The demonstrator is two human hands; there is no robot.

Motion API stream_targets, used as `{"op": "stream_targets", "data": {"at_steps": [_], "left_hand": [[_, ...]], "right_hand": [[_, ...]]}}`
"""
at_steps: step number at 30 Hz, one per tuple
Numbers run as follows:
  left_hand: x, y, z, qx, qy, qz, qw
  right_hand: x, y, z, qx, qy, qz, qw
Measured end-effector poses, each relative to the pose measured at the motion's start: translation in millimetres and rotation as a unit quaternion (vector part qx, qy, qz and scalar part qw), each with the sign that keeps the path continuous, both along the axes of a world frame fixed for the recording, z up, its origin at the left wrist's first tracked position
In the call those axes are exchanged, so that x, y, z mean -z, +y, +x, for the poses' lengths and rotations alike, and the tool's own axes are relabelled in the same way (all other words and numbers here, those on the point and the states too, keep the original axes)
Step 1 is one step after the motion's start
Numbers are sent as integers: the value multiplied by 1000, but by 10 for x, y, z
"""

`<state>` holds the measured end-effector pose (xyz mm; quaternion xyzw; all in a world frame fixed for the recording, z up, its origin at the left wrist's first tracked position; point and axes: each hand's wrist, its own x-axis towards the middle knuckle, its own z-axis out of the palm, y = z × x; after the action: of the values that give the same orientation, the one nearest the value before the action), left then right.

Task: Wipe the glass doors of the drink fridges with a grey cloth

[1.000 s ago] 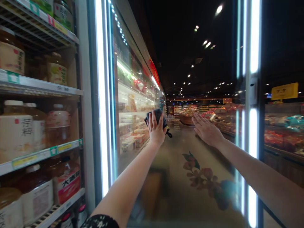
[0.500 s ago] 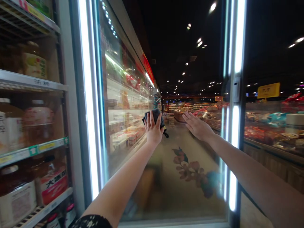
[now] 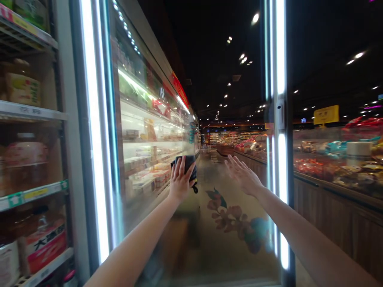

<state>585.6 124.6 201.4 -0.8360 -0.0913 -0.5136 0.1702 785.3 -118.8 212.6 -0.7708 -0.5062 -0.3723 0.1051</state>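
My left hand [image 3: 179, 181] presses a dark grey cloth [image 3: 190, 164] flat against the glass door [image 3: 167, 243], its fingers spread over the cloth. A small black loop hangs from the cloth's lower edge. To the right, my right hand [image 3: 243, 175] is stretched out with straight fingers and holds nothing. It is close to the glass; whether it touches is unclear. Below the hands the pane carries a flower decoration [image 3: 235, 217]. Much of the glass looks hazy, and a clearer strip shows just above the cloth.
Bright light strips [image 3: 94, 131] line the door's frame, with a lock or latch block [image 3: 280, 113] on the right edge. Shelves of bottled drinks [image 3: 26, 153] stand at the left. Beyond are lit refrigerated shelves [image 3: 149, 139] and a display counter with packaged goods [image 3: 338, 163].
My left hand has slid the cloth down the glass. My right hand is lower too, still outstretched. The view has turned slightly right, so the door appears further left.
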Motion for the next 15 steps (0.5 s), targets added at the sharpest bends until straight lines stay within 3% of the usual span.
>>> {"op": "stream_targets", "data": {"at_steps": [2, 4, 7, 11, 13, 15], "left_hand": [[-214, -190, 222, -16, -67, -47, 997], [-304, -417, 473, -6, -78, -53, 996], [-111, -638, 668, 43, 14, 16, 999], [311, -570, 495, 79, 120, 90, 986], [322, -496, 399, 68, 106, 76, 989], [155, -499, 423, 46, 52, 36, 997]], "right_hand": [[30, -23, 27, -2, 0, 9, 1000], [80, -44, 62, -5, -6, 14, 1000], [181, -70, 115, -18, -22, 13, 999], [315, -144, 181, -29, -46, 5, 999], [366, -214, 218, -30, -58, -5, 998], [405, -298, 261, -25, -64, -14, 998]]}}
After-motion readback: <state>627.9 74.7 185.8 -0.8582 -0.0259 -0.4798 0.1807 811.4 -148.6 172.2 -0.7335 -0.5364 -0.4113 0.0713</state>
